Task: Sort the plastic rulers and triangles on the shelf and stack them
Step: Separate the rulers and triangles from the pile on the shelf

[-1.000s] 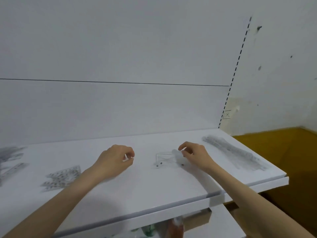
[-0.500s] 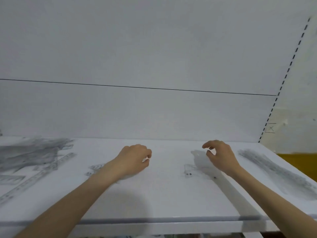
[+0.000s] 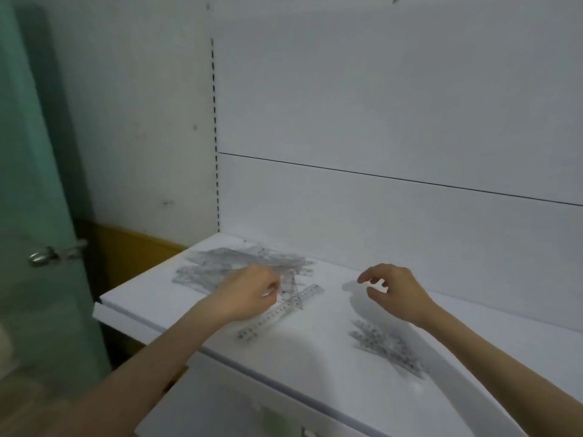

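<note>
Fingers point(image 3: 272, 287) of the left hand point(image 3: 249, 293) are curled in tight, right at the edge of a clear triangle point(image 3: 291, 290). The blur makes it impossible to tell whether they pinch it or only touch it. Fingers point(image 3: 369, 274) of the right hand point(image 3: 399, 291) are loosely bent, thumb and forefinger apart with nothing between them, and the hand hovers over the white shelf point(image 3: 315, 361).

In the head view, the triangle's near corner crosses a long clear ruler point(image 3: 280, 313). That ruler lies slantwise on the shelf, running from beside the left wrist toward the far right. Beyond the left hand, at the far left corner of the shelf, a loose pile point(image 3: 233, 263) of rulers and triangles is spread out. Near right, just left of the right forearm, a smaller stack point(image 3: 385, 345) lies flat, well apart from the pile. Off to the left stands a green door point(image 3: 38, 152) with a metal handle point(image 3: 41, 257).
</note>
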`<move>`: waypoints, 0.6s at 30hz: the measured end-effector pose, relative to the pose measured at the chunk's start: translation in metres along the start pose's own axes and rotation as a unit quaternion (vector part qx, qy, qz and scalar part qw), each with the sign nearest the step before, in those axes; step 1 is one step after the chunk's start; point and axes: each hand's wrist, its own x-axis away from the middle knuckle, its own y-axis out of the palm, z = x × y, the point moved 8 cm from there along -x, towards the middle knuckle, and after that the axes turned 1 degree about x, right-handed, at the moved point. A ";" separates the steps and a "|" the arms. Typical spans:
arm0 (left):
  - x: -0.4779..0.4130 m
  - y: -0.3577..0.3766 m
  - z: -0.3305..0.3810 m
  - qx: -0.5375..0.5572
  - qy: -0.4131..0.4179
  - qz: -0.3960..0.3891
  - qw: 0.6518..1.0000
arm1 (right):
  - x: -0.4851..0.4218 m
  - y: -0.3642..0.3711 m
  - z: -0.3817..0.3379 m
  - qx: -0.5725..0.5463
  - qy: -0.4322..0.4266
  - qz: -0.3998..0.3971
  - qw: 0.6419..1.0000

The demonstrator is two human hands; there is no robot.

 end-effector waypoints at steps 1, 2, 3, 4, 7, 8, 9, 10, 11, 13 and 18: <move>0.008 -0.004 -0.025 0.000 -0.020 0.001 1.000 | -0.015 0.018 -0.019 0.000 -0.016 -0.022 1.000; 0.015 -0.006 -0.048 0.001 -0.038 0.001 0.999 | -0.028 0.036 -0.037 0.001 -0.031 -0.041 0.999; 0.021 -0.009 -0.070 0.001 -0.052 0.002 0.999 | -0.041 0.053 -0.054 0.000 -0.042 -0.055 0.998; 0.026 -0.010 -0.091 0.000 -0.061 0.001 0.998 | -0.054 0.069 -0.071 0.000 -0.052 -0.066 0.996; 0.033 -0.011 -0.143 0.007 -0.069 0.003 0.998 | -0.087 0.108 -0.110 0.036 -0.070 -0.101 0.992; 0.033 -0.011 -0.157 0.009 -0.066 0.008 0.998 | -0.097 0.119 -0.119 0.058 -0.076 -0.113 0.989; 0.033 -0.010 -0.170 0.011 -0.061 0.012 0.998 | -0.107 0.129 -0.126 0.077 -0.080 -0.126 0.986; 0.032 -0.009 -0.178 0.015 -0.056 0.014 0.998 | -0.114 0.136 -0.131 0.089 -0.081 -0.140 0.983; 0.031 -0.007 -0.186 0.024 -0.048 0.014 0.998 | -0.121 0.143 -0.135 0.096 -0.082 -0.152 0.980; 0.029 -0.004 -0.199 0.044 -0.032 0.014 0.998 | -0.131 0.155 -0.144 0.110 -0.092 -0.176 0.974; 0.015 0.014 -0.200 0.098 0.025 -0.007 0.995 | -0.135 0.160 -0.156 0.128 -0.142 -0.125 0.974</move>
